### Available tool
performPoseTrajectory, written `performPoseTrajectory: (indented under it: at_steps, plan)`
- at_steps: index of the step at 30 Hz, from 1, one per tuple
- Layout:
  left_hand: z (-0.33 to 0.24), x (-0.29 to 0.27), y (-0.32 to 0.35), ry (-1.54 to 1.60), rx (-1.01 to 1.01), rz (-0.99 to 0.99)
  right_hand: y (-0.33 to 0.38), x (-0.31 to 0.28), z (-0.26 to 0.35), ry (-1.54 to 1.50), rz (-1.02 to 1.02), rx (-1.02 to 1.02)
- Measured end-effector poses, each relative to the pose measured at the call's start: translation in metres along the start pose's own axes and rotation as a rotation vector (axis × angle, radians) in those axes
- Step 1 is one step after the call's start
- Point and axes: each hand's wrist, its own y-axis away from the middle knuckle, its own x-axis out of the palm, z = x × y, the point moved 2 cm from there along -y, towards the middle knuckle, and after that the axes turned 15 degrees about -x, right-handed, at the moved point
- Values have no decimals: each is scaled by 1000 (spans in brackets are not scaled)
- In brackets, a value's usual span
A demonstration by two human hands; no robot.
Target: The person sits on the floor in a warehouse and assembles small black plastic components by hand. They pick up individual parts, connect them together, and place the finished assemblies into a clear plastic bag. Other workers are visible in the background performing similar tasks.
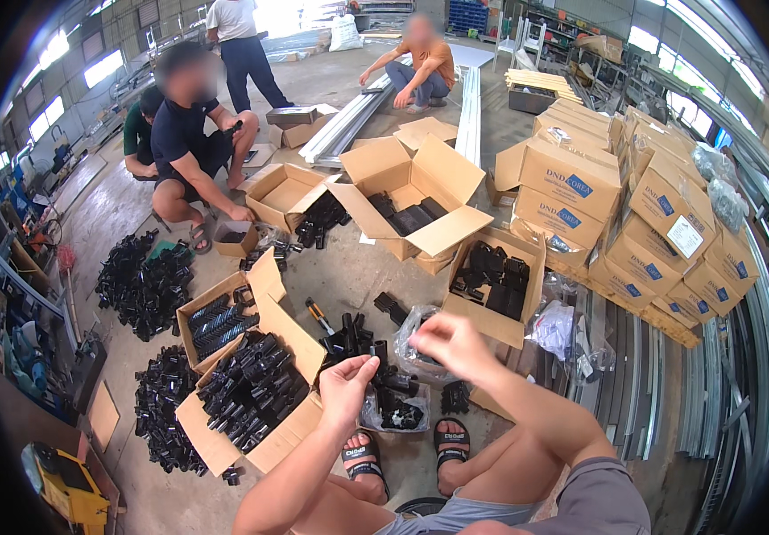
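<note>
My left hand (pixel 347 387) is closed, thumb and finger pinched at the near end of a black tubular fitting (pixel 378 351). Up and to its right, my right hand (pixel 458 346) has its fingers drawn together in front of a clear plastic bag (pixel 409 349); anything between them is too small to make out. Below my hands, by my feet, sits a small bag-lined container (pixel 405 413) with dark parts in it. More black fittings (pixel 346 337) lie heaped just beyond my left hand, with an orange-handled screwdriver (pixel 318 314) beside them.
Open cartons of black parts stand left (pixel 251 392), ahead (pixel 420 201) and right (pixel 499 276). Loose black fittings are piled on the floor (pixel 142 281). Stacked boxes (pixel 572 178) and long metal profiles (pixel 648 383) line the right. Several people work beyond, one crouching at left (pixel 193 134).
</note>
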Motion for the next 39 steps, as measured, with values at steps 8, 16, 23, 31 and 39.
performPoseTrajectory:
  at_steps: [8, 16, 23, 31, 39]
  plan:
    - [8, 6, -1, -59, -3, 31, 11, 32, 16, 250, 267, 58]
    - [7, 4, -4, -87, 33, 7, 14, 36, 16, 308, 244, 41]
    - [6, 2, -5, -62, 29, 0, 14, 39, 15, 385, 231, -23]
    - [1, 4, -1, -62, 5, -5, 16, 38, 15, 373, 222, -20]
    - [4, 4, -2, -40, 16, 20, 15, 37, 21, 367, 243, 18]
